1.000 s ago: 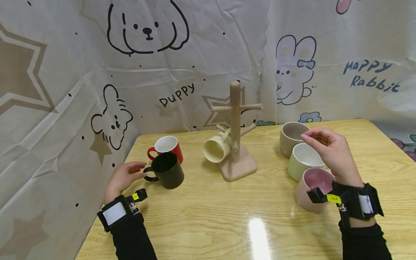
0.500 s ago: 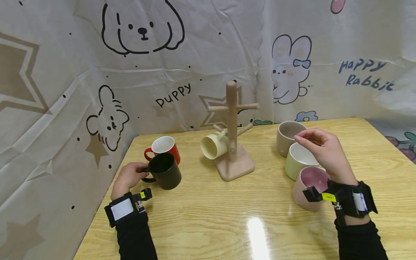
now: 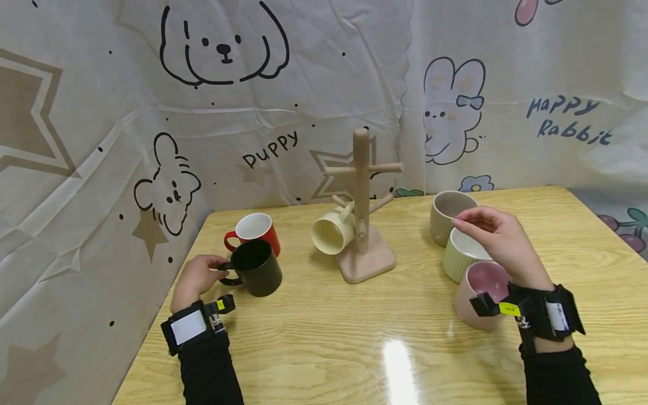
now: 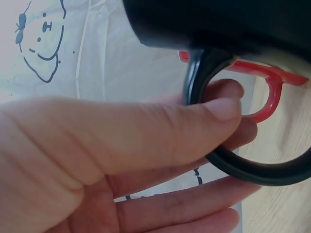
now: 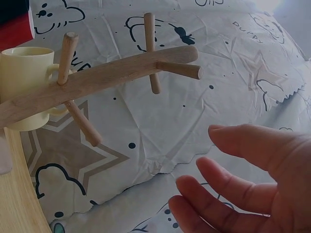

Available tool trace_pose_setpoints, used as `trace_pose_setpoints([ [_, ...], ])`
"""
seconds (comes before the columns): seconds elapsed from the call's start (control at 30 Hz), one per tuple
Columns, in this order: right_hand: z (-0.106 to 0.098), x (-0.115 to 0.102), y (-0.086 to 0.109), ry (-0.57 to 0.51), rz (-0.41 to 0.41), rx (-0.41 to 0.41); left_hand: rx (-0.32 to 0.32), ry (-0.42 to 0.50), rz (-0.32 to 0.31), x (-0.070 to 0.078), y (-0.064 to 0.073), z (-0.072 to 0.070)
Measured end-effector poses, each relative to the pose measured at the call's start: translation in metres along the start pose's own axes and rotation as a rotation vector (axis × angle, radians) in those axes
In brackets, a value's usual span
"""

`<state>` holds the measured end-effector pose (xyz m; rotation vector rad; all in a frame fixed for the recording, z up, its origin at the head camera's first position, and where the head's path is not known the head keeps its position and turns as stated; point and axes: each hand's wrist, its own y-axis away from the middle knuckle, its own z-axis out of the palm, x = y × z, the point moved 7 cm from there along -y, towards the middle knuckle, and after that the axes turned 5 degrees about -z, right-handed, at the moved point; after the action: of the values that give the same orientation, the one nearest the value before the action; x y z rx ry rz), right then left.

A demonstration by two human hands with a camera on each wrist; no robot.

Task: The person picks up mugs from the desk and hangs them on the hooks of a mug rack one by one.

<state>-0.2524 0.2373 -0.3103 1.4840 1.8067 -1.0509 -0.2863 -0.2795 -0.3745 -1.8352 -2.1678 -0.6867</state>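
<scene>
My left hand (image 3: 194,279) pinches the handle of a black mug (image 3: 259,270) at the left of the table. In the left wrist view the thumb lies across the handle (image 4: 194,80), with fingertips showing through its loop. Right behind stands a red mug (image 3: 273,236) with a white inside. My right hand (image 3: 498,242) hovers over the cups on the right, holding nothing; thumb and fingers are apart in the right wrist view. Beneath and beside it are a grey-beige cup (image 3: 442,225), a pale green ribbed cup (image 3: 455,259) and a pink cup (image 3: 471,304).
A wooden mug tree (image 3: 361,191) stands mid-table on a square base (image 3: 374,264). On a low peg at its left hangs a cream mug (image 3: 331,232), tipped sideways. A printed cloth (image 3: 304,67) rises behind the table (image 3: 314,349) and along its left side.
My left hand has moved right to the black mug and taken its handle between thumb and fingers. My right hand has stayed almost in place over the cups.
</scene>
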Motion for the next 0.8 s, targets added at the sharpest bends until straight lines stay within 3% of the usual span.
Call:
trace_pose_setpoints([
  [0.27, 0.002, -0.002, 0.001, 0.006, -0.008, -0.007, -0.041, -0.012, 0.014, 0.004, 0.007, 0.000],
  [0.6, 0.004, -0.002, 0.001, 0.014, -0.006, -0.017, 0.026, -0.083, 0.178, 0.026, 0.014, -0.008],
  [0.8, 0.005, -0.002, 0.001, 0.023, -0.002, -0.022, 0.008, -0.091, 0.275, 0.044, 0.020, -0.008],
])
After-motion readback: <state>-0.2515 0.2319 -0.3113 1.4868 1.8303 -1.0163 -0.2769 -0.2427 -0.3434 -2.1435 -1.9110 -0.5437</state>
